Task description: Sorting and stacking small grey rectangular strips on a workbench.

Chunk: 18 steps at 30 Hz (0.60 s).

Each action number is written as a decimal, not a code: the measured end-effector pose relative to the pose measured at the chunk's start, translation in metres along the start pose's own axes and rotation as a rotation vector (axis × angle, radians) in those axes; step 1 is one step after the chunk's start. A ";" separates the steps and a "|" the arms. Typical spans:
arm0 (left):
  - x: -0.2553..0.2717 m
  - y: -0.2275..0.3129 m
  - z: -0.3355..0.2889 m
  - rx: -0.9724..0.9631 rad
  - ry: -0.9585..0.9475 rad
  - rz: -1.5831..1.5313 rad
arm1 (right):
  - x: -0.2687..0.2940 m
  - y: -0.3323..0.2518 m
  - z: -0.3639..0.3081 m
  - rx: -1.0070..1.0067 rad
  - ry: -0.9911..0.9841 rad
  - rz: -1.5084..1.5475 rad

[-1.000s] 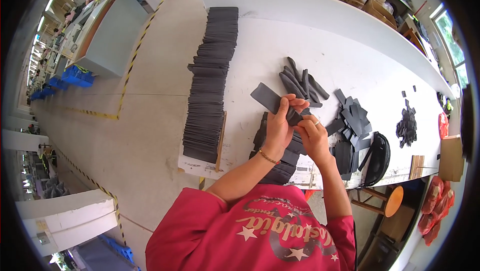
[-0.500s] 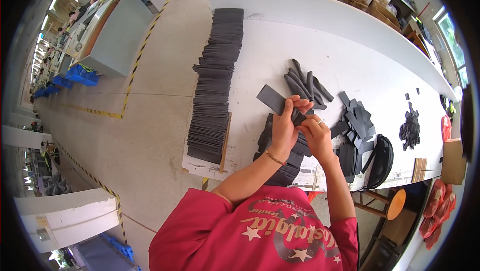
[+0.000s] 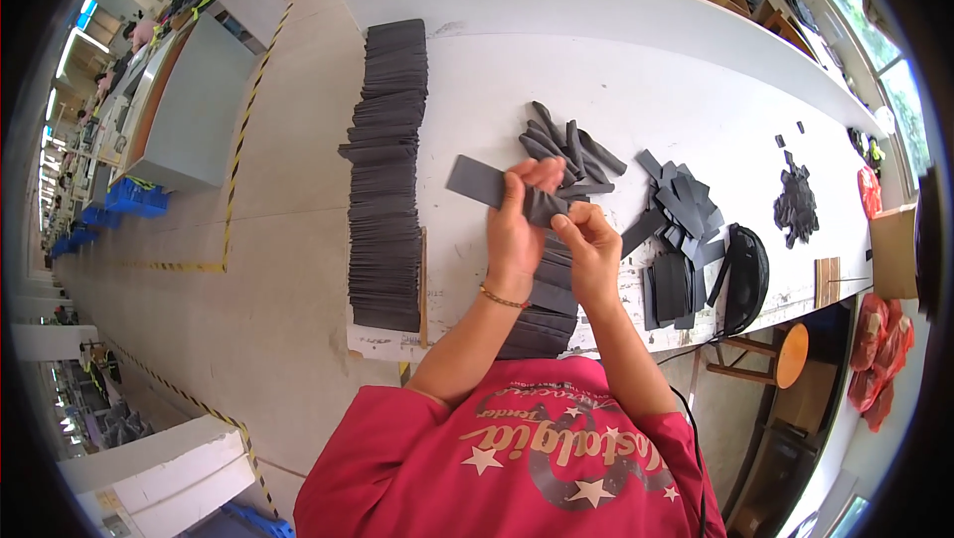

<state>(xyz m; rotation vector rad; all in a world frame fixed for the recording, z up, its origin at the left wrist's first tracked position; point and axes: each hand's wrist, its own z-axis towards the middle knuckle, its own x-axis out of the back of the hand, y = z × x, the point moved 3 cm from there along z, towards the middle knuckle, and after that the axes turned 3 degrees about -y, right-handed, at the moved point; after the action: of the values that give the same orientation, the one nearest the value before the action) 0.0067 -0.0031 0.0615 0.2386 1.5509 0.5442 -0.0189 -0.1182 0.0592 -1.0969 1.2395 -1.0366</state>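
A flat dark grey strip is held above the white table, one squared end sticking out to the left. Wrinkled dark fabric shows at its right end; whether the strip runs inside it I cannot tell. My left hand is closed around the middle, thumb on top. At the fabric's right end, my right hand pinches with thumb and fingers. Just beyond the hands lies a loose pile of dark fabric tubes. Below them, partly hidden by my forearms, are overlapping dark pieces.
A long row of tightly packed dark pieces lines the table's left side. To the right are scattered flat strips, a neat stack, a black mesh-like pouch and small dark pieces. A raised white board borders the far edge.
The view has shifted, so the table's things sit further left. The fabric between my hands now shows more, and my right hand has moved slightly away from my left.
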 end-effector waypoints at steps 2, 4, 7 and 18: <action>-0.004 0.010 0.004 -0.006 -0.006 0.059 | 0.018 0.003 -0.004 0.073 0.054 -0.053; -0.003 0.015 0.004 -0.010 -0.096 -0.009 | 0.024 -0.013 -0.005 -0.149 0.060 0.047; -0.006 0.009 -0.003 0.060 -0.147 0.002 | -0.004 -0.033 0.006 -0.266 -0.009 0.185; 0.010 0.013 -0.003 0.165 -0.070 -0.207 | -0.001 -0.048 -0.007 0.418 0.060 -0.526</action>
<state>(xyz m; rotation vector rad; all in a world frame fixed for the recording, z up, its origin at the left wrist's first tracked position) 0.0007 0.0119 0.0585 0.2175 1.5324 0.2433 -0.0260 -0.1264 0.1063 -1.0839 0.7331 -1.6507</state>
